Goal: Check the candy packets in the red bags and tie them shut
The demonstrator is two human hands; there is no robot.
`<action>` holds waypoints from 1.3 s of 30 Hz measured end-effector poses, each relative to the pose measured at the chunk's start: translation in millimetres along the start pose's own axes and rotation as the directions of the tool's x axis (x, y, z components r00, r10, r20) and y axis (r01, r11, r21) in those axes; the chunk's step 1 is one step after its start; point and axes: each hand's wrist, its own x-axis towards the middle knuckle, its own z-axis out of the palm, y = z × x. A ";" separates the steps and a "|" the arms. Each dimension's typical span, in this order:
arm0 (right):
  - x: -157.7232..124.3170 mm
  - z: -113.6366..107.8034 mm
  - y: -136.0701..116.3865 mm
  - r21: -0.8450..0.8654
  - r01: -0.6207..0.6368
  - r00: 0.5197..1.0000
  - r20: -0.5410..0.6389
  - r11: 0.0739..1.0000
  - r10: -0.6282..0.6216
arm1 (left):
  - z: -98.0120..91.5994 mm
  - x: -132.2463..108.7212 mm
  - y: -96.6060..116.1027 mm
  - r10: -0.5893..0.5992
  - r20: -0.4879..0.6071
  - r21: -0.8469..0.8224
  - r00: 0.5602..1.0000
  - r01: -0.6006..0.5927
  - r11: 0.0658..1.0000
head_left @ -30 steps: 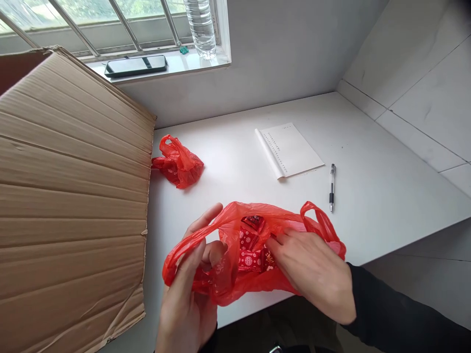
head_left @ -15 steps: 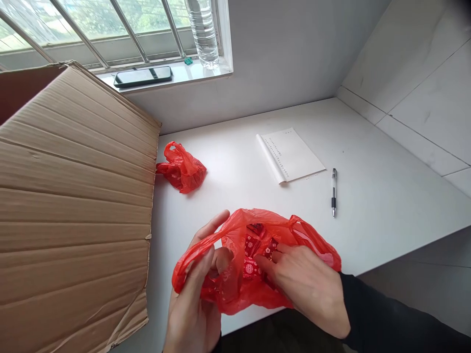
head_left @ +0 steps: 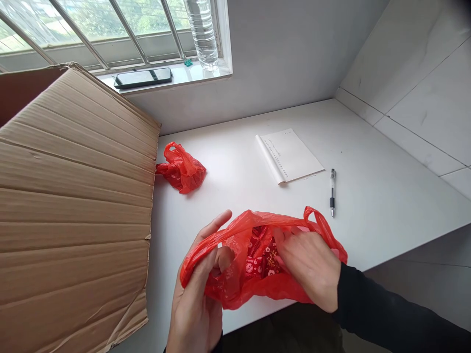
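Note:
A thin red plastic bag (head_left: 257, 291) lies spread at the table's front edge with its mouth turned up. Through its left handle goes my left hand (head_left: 200, 289), thumb and fingers closed around the plastic, index finger stretched out. Inside the bag show several small red packets (head_left: 254, 267) with white and gold patterns. My right hand (head_left: 309, 262) reaches into the mouth from the right, its fingertips bent down among the packets and partly hidden. Whether it grips a packet cannot be seen. The bag's right handle (head_left: 324, 228) stands up behind this hand.
On the left a large cardboard box (head_left: 81, 211) blocks the table's side. A smaller knotted red bag (head_left: 186, 169) sits beside it. Farther back are an open notebook (head_left: 294, 157) and a pen (head_left: 332, 193). The windowsill holds a phone (head_left: 143, 77) and a water bottle (head_left: 204, 39).
My right hand has shifted right and slightly up inside the bag, uncovering a packet with gold lettering. The bag's right handle now stands higher. My left hand has edged a little to the right.

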 end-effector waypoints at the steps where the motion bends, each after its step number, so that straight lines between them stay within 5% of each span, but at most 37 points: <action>1: 1.1 -1.9 1.1 0.000 -0.005 0.999 0.050 1.000 0.005 | -0.4 0.4 0.3 -0.001 -0.001 0.004 1.000 0.001 1.000; 4: 3.6 -9.3 4.5 0.042 -0.007 0.989 0.151 0.999 0.000 | -2.1 1.6 0.5 0.011 0.010 0.019 1.000 -0.011 1.000; 11: 2.2 -27.0 14.0 0.039 -0.041 0.993 0.115 0.998 0.036 | -4.6 1.0 0.9 0.004 0.015 0.048 1.000 -0.005 0.999; 19: 6.6 -14.8 11.0 0.080 0.043 0.995 0.085 0.996 -0.050 | -0.7 -0.7 1.3 0.003 0.016 0.040 1.000 -0.003 0.999; 27: 7.0 -29.1 14.5 0.118 -0.088 0.994 0.075 0.989 0.080 | -4.9 -0.5 1.7 0.006 0.025 0.046 1.000 -0.007 0.999; 35: -6.6 -1.6 2.5 0.215 0.268 0.963 -0.033 0.939 -0.267 | -2.9 -1.7 0.8 0.053 0.016 0.002 0.998 -0.053 0.999; 39: -3.7 4.6 -3.7 0.253 0.295 0.954 -0.025 0.921 -0.298 | -2.3 -0.8 0.1 0.046 0.019 0.009 0.999 -0.046 0.999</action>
